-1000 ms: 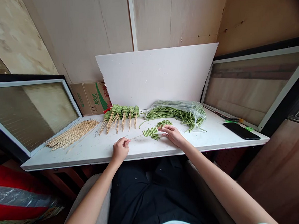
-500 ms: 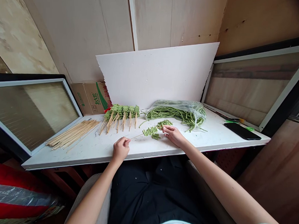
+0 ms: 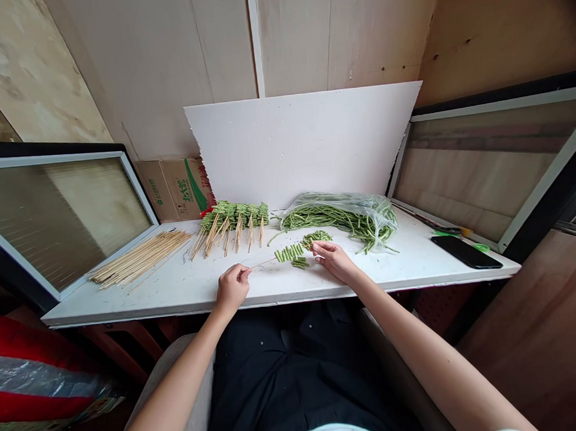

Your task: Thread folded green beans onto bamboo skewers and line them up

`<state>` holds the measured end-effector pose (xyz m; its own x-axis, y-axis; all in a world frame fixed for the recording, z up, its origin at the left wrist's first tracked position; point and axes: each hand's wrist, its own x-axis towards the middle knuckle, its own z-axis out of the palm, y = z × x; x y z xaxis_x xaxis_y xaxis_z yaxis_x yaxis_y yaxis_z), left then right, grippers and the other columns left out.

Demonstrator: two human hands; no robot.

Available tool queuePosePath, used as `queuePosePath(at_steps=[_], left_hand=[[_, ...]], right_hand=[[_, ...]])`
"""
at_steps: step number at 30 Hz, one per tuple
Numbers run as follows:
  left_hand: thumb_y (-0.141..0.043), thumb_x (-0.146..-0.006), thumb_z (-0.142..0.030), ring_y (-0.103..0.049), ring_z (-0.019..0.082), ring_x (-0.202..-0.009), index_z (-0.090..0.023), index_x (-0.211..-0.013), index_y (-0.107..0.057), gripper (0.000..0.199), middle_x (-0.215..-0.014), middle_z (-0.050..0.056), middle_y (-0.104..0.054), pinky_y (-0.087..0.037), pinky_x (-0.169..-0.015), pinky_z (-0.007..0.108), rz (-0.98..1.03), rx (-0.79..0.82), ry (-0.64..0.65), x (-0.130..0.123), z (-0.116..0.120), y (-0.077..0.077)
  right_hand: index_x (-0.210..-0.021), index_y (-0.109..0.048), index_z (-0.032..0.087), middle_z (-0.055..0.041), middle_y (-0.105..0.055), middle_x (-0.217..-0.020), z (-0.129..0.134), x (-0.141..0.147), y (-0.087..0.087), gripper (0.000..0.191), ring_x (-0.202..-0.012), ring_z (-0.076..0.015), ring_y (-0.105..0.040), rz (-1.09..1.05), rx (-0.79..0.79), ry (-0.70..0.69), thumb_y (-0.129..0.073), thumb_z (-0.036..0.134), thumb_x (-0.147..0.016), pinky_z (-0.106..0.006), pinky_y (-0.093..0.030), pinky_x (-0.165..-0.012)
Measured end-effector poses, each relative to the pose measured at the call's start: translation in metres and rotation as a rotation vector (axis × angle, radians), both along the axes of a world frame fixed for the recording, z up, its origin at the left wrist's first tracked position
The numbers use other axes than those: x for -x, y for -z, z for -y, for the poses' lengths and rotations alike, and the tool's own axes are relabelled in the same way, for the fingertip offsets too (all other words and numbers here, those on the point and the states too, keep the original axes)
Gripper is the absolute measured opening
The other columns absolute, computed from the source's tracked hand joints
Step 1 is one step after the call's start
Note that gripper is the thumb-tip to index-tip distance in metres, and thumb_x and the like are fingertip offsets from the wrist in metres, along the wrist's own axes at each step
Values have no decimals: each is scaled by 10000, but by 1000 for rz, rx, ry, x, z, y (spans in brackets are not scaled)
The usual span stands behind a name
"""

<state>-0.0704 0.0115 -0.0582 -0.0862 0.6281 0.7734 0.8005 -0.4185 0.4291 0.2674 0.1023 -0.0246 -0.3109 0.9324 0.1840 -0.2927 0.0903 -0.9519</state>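
Note:
My left hand (image 3: 234,287) is closed in a pinch on the bare end of a bamboo skewer (image 3: 263,263). Short cut pieces of long green bean (image 3: 289,252) are threaded crosswise in a row along its far part. At the skewer's tip, my right hand (image 3: 333,259) has its fingertips pinched together; what they hold, if anything, is too small to make out. Just behind the right fingers lies a pile of cut bean pieces (image 3: 317,237). A smaller group of cut pieces (image 3: 300,263) rests on the white tabletop (image 3: 273,293) beneath the skewer.
Finished bean skewers (image 3: 234,217) are stacked at the back, left of centre. Loose bamboo skewers (image 3: 141,257) lie at the left. Whole long beans (image 3: 337,214) sit in a clear plastic bag behind my right hand. A black phone (image 3: 466,252) lies near the right edge.

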Motion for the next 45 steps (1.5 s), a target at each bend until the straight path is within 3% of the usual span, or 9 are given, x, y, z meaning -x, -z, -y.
queuePosePath(at_steps=[15, 24, 37, 45], left_hand=[[-582, -965, -230, -611, 176, -619, -228, -779, -680, 211, -758, 31, -740, -444, -624, 279, -26, -8, -7, 2, -2, 4], [-577, -944, -173, -626, 171, -637, -221, -756, -669, 215, -767, 26, -753, -440, -634, 276, -42, -16, -1, 3, -2, 6], [-575, -925, -138, -649, 179, -652, -221, -729, -662, 230, -771, 30, -755, -445, -626, 283, -43, -22, 14, 4, -3, 7], [-592, -944, -179, -619, 170, -624, -220, -737, -656, 221, -746, 22, -743, -440, -621, 279, -40, -23, 11, 2, -2, 5]], right_hand=[[-986, -825, 235, -59, -737, -1068, 6, 0, -5, 376, -943, -186, -616, -8, 26, 11, -935, 491, -734, -265, -482, -737], [-835, -834, 216, -64, -746, -1012, 7, 1, -6, 337, -786, -157, -539, -21, -2, 6, -956, 497, -693, -306, -442, -716], [-761, -810, 232, -27, -674, -796, 4, 3, -3, 339, -716, -152, -468, 7, -50, 31, -972, 509, -651, -338, -453, -776], [-893, -833, 226, -52, -701, -929, 9, 3, -9, 386, -693, -137, -451, -13, -11, 4, -957, 521, -677, -329, -446, -722]])
